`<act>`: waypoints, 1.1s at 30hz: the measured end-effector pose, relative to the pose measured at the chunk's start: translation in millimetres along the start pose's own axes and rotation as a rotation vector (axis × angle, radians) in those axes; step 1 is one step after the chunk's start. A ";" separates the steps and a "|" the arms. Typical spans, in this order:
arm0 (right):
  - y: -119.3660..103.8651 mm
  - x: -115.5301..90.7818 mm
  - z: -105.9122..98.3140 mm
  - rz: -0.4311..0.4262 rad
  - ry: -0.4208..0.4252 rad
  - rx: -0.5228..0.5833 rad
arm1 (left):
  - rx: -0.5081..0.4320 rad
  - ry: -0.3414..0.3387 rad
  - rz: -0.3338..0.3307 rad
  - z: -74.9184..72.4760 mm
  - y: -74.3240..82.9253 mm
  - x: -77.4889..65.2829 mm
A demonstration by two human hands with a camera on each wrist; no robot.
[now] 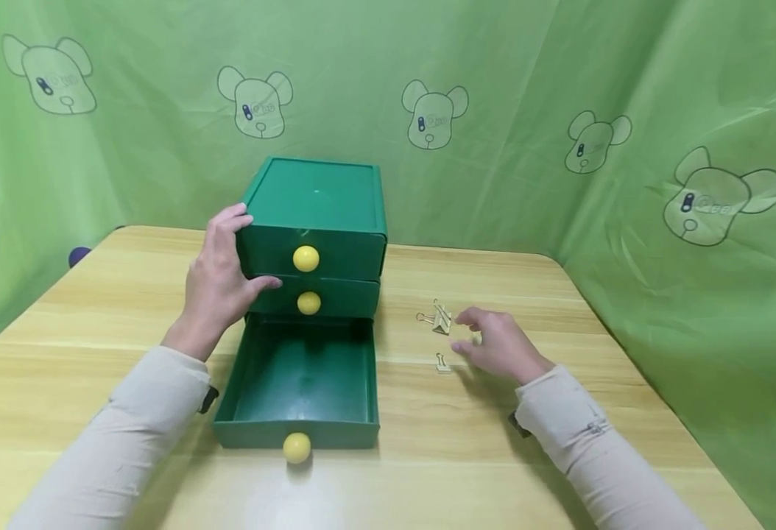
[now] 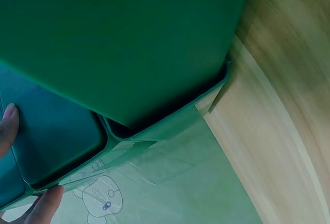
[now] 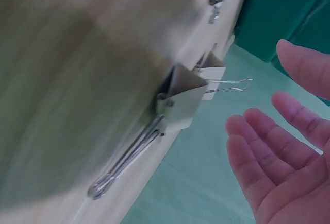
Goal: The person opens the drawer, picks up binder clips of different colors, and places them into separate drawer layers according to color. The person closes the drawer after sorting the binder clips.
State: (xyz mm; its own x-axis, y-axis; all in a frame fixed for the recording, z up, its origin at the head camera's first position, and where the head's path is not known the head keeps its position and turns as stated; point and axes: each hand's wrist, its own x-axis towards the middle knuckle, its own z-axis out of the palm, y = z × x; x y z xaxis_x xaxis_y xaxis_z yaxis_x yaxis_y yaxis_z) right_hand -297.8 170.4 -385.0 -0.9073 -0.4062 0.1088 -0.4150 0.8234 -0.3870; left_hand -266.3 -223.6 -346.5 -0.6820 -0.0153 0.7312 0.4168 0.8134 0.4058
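A green drawer cabinet (image 1: 315,195) with yellow round knobs stands on the table, its bottom drawer (image 1: 305,383) pulled out and bare inside. My left hand (image 1: 219,276) grips the cabinet's left front corner, thumb across the front, fingers along the side. In the left wrist view, the thumb (image 2: 7,130) and a fingertip (image 2: 49,203) lie on either side of that edge. To the right of the cabinet, two larger binder clips (image 3: 180,100) stand close together, with a smaller binder clip (image 1: 443,366) apart from them. Beside them hovers my right hand (image 1: 497,342), fingers loosely bent, holding nothing.
The wooden table (image 1: 494,471) extends on both sides of the cabinet. Green curtains (image 1: 494,44) with printed animal heads hang behind and along the right. A dark purple object (image 1: 79,255) shows past the table's left edge.
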 end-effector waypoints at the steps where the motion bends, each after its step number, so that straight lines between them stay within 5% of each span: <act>1: 1.4 -0.5 0.4 -0.002 -0.005 -0.007 | 0.000 -0.001 -0.001 -0.1 0.1 0.0; 12: 15.6 -0.2 0.9 0.053 -0.098 -0.053 | -0.001 -0.014 -0.024 -1.5 1.3 0.1; 33: 28.4 2.4 8.8 0.005 -0.096 -0.122 | 0.001 -0.031 -0.039 -3.2 2.3 -0.8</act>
State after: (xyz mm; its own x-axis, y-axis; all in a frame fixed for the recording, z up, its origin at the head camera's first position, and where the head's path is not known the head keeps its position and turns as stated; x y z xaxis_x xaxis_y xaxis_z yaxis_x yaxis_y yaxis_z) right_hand -311.1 189.3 -403.8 -0.9011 -0.4333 0.0169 -0.4211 0.8650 -0.2729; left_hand -262.9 -223.6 -344.4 -0.7162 -0.0290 0.6973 0.3886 0.8134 0.4329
